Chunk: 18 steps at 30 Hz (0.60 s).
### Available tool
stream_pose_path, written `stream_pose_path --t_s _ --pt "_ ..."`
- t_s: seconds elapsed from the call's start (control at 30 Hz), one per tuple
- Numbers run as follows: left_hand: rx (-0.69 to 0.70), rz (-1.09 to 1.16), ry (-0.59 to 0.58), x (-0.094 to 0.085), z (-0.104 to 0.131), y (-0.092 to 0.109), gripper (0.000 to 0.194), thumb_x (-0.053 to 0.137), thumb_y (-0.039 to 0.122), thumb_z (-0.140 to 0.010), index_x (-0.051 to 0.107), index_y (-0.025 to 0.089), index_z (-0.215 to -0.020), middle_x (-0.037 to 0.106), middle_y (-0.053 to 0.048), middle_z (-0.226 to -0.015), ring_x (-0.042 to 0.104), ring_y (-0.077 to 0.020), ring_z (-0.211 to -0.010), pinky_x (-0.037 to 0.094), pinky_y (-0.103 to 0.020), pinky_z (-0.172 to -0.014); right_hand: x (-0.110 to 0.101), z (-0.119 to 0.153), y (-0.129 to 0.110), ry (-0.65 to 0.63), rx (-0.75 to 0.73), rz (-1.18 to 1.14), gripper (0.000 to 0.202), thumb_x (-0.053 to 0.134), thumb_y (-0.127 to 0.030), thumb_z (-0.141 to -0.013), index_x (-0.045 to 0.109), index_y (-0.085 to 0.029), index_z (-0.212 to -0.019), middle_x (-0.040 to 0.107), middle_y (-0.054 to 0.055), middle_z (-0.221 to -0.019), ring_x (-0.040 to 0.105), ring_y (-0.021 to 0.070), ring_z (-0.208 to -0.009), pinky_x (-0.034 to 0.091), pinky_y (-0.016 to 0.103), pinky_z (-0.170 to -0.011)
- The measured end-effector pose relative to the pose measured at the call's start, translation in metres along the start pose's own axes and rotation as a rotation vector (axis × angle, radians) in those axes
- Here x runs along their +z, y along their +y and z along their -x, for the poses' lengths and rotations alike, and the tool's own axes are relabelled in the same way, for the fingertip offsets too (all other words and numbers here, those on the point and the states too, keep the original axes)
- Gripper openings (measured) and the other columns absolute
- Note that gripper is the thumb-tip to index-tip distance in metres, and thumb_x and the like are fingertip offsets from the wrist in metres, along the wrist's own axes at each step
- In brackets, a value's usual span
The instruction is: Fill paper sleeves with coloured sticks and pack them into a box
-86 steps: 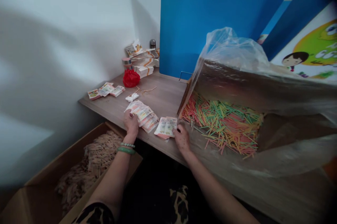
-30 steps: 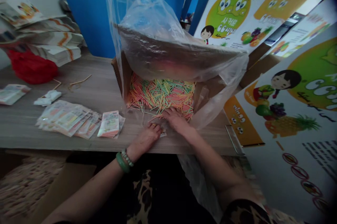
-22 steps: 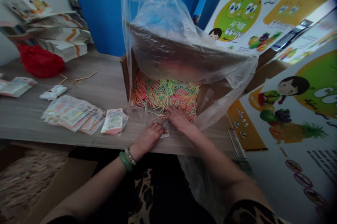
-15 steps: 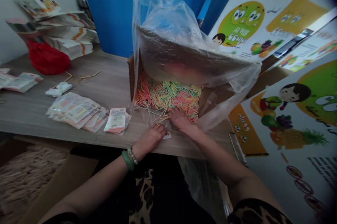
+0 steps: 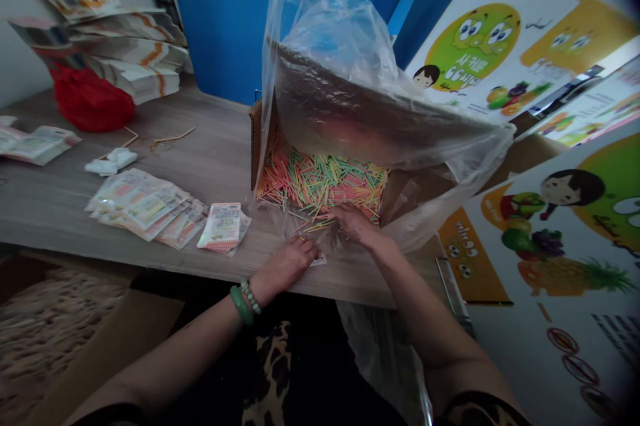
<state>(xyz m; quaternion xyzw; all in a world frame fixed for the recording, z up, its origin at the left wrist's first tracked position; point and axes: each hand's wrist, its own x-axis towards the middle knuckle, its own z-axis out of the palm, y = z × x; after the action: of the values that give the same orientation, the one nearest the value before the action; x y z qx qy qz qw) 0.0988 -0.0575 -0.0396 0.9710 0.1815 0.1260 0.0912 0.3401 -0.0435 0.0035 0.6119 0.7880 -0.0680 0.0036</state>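
Note:
Thin pink, green and yellow sticks (image 5: 320,179) fill the bottom of a cardboard box (image 5: 257,146) lined with clear plastic and lying open toward me. At the pile's front edge, my right hand (image 5: 356,225) has its fingers curled around some sticks. My left hand (image 5: 289,262) is closed low over the table's front edge, fingers bent onto a small printed packet (image 5: 319,259); only its corner shows. To the left lies a short stack of printed packets (image 5: 221,226). Beyond it, filled packets (image 5: 145,203) overlap in a fanned row.
The clear plastic liner (image 5: 345,33) rises over the box and spreads right. Printed cartons (image 5: 465,46) stand along the right side. At the left are a red cloth bag (image 5: 93,99), stacked flat cartons (image 5: 135,53), a crumpled white tissue (image 5: 111,161) and more packets (image 5: 43,145).
My right hand has drawn its fingers in and shifted slightly right at the front of the sticks. My left hand stays nearly in place. The camera view has moved slightly.

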Motion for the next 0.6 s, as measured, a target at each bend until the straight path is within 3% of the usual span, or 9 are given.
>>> stream_pose_path --t_s 0.2,0.4,0.6 --pt "-0.007 -0.006 -0.001 0.001 -0.001 -0.001 0.023 0.046 0.008 -0.099 0.068 0.013 -0.103 0.069 -0.009 -0.102 0.063 -0.0242 -0.100 0.051 -0.040 -0.095 0.006 -0.020 -0.022 0.063 -0.155 -0.073 0.027 0.048 -0.012 -0.097 0.069 -0.021 -0.110 0.069 0.008 -0.110 0.058 0.0219 -0.102 0.043 0.033 -0.091" --pt "0.008 0.023 0.045 0.011 0.002 -0.004 0.021 0.047 0.009 -0.099 0.068 0.013 -0.102 0.068 -0.010 -0.101 0.062 -0.0257 -0.100 0.051 -0.041 -0.096 0.021 -0.017 -0.027 -0.013 -0.128 -0.040 0.026 0.049 -0.012 -0.097 0.069 -0.022 -0.109 0.068 0.010 -0.120 0.057 0.0233 -0.111 0.044 0.035 -0.095" --pt "0.010 0.005 0.062 0.011 0.002 -0.004 0.023 0.047 0.008 -0.099 0.068 0.014 -0.102 0.069 -0.008 -0.100 0.063 -0.0245 -0.102 0.050 -0.041 -0.098 0.014 -0.006 -0.029 0.001 -0.128 0.164 0.023 0.050 -0.018 -0.100 0.069 -0.021 -0.113 0.064 0.013 -0.129 0.056 0.0282 -0.117 0.041 0.043 -0.100"
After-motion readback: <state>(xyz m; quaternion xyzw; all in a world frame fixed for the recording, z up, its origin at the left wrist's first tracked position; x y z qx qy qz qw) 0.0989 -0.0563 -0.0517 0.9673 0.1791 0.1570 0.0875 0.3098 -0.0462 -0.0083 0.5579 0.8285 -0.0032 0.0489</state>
